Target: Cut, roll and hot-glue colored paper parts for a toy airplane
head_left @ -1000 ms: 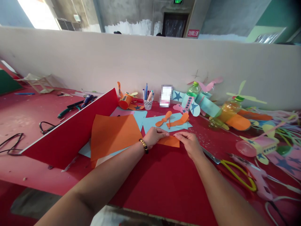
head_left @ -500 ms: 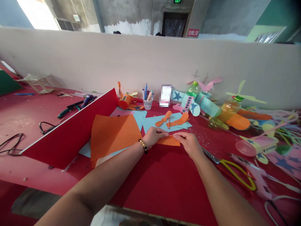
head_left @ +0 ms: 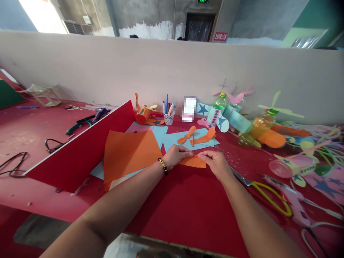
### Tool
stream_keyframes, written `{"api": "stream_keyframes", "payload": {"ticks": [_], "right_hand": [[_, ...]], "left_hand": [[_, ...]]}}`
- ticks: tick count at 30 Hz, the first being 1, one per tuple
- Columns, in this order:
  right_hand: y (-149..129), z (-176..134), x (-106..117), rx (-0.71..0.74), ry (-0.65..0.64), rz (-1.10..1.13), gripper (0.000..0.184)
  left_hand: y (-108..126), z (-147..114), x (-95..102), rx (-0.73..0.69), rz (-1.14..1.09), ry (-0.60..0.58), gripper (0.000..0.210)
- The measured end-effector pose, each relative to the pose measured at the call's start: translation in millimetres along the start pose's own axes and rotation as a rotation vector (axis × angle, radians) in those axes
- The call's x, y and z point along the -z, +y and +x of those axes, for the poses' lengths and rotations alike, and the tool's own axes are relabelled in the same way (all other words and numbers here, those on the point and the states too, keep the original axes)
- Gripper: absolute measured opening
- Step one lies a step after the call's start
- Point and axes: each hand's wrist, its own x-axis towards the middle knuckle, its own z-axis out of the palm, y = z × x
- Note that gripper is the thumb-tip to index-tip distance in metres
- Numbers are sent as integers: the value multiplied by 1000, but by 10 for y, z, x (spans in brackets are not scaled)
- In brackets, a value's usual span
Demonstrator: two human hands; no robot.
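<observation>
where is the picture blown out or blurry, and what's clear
All in the head view: the bright white patch at upper left is blown out; the upright white rectangle is pixelated; the pink plastic bottle toward the right looks soft; the small orange paper piece reads fairly clear.

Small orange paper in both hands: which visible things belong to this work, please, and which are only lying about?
Probably belong:
- small orange paper, pinched by left hand and right hand
- large orange sheet
- orange propeller cut-out
- scissors

Probably lying about:
- green-handled tool
- blue pen-like object
- yellow-propellered bottle
</observation>
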Motion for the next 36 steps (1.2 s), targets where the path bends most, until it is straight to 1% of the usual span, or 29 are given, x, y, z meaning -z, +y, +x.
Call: {"api": "stream_keyframes", "payload": {"ticks": [4,7,10,15,18,21,28,34,36], "right_hand": [[-16,-8,-16,10,-25,-34,26],[-32,-19,-37,16,-55,-64,25],[-23,-27,-51,12,-70,-46,24],[17,-24,-57,-35,-98,66,27],[18,-18,-53,-12,-74,43,26],[16,-14,-51,-19,-44,31,26],[41,-14,-70,-22,14,77,20],[12,-23,-101,-47,5,121,20],[16,-22,-101,-41,29,103,20]], "left_hand": [[-3,1,-9,-63,128,-2,33],[-20,5,-28,-108,179,-3,31],[-31,5,-42,-107,189,24,29],[-6,-9,-45,-76,188,45,32],[21,-24,-52,-74,177,56,34],[35,-36,-63,-80,160,53,35],[17,-36,-71,-91,179,48,38],[9,-31,-80,-88,179,40,39],[7,-21,-68,-85,157,42,38]]}}
